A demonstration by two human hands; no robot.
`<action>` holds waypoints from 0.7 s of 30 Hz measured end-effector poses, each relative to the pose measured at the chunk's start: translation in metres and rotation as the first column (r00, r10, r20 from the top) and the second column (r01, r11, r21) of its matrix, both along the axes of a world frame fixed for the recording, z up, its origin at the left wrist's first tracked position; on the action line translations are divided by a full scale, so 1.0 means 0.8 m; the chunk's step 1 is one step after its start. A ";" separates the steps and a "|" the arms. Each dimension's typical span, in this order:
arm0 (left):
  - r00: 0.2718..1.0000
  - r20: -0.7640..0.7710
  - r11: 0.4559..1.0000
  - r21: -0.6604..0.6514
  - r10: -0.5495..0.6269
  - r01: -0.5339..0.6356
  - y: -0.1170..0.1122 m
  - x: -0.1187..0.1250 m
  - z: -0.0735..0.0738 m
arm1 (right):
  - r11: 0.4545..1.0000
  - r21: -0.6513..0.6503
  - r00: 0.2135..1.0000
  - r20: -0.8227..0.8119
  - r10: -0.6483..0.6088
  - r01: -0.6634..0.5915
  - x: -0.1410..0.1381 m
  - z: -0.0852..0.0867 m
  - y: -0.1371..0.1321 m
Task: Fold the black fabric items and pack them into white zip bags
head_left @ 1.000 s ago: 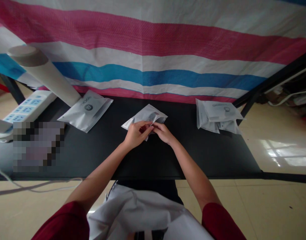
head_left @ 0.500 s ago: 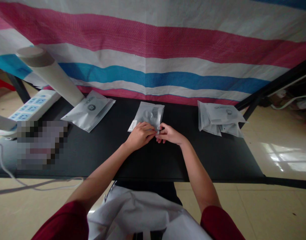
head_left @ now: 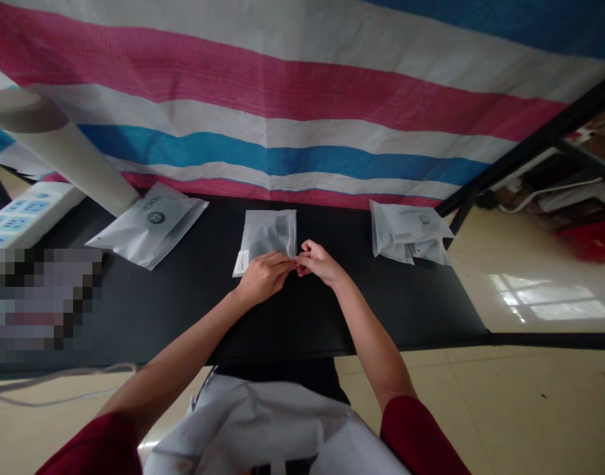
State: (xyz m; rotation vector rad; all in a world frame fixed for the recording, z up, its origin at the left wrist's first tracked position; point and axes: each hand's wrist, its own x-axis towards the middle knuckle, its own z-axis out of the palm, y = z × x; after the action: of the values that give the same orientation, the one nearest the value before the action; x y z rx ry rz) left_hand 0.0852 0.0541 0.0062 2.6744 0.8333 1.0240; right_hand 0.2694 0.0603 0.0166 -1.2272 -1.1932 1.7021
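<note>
A grey-white plastic zip pouch (head_left: 268, 236) lies flat in the middle of the black table, with a small white label at its lower left corner. My left hand (head_left: 263, 278) and my right hand (head_left: 319, 261) meet at the pouch's lower right corner. Their fingertips pinch its bottom edge from both sides. The hands cover the lower edge of the pouch, so that part is hidden.
A white printed pouch (head_left: 151, 224) lies to the left, and a stack of similar pouches (head_left: 408, 231) lies to the right. A white power strip (head_left: 28, 214) and a cardboard tube (head_left: 67, 152) stand at the left. A striped tarp (head_left: 267, 132) hangs behind the black table (head_left: 158, 316).
The pouch has gone from tilted and bunched in my hands to lying flat and square on the table. My fingers have moved to its lower right corner. The whole view has shifted slightly left.
</note>
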 end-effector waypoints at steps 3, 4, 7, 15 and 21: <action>0.997 0.082 0.999 -0.032 -0.016 0.019 -0.025 0.011 0.007 | 0.996 0.042 0.997 0.007 -0.080 0.079 0.004 -0.001 0.004; 0.993 0.116 0.998 -0.055 -0.020 0.026 -0.040 0.016 0.011 | 0.992 0.056 0.993 0.016 -0.114 0.113 0.008 -0.002 0.006; 0.984 0.171 0.987 -0.141 -0.054 0.078 -0.100 0.031 0.017 | 0.970 0.096 0.972 0.050 -0.229 0.223 0.024 -0.005 0.004; 0.924 -0.109 0.929 -0.106 -0.366 0.355 -0.125 0.025 0.041 | 0.849 0.192 0.843 0.134 -0.520 0.493 0.107 -0.020 -0.109; 0.912 0.087 0.913 0.047 0.400 -0.405 0.069 -0.114 0.072 | 0.568 0.181 0.545 0.167 -0.822 0.803 0.243 -0.033 -0.216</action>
State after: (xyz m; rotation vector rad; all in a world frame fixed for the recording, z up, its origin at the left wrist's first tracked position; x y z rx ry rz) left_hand -0.0062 0.1093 0.0637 2.5488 1.3993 1.2454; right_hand 0.4639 -0.1125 -0.0100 -1.6179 -0.5942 0.7918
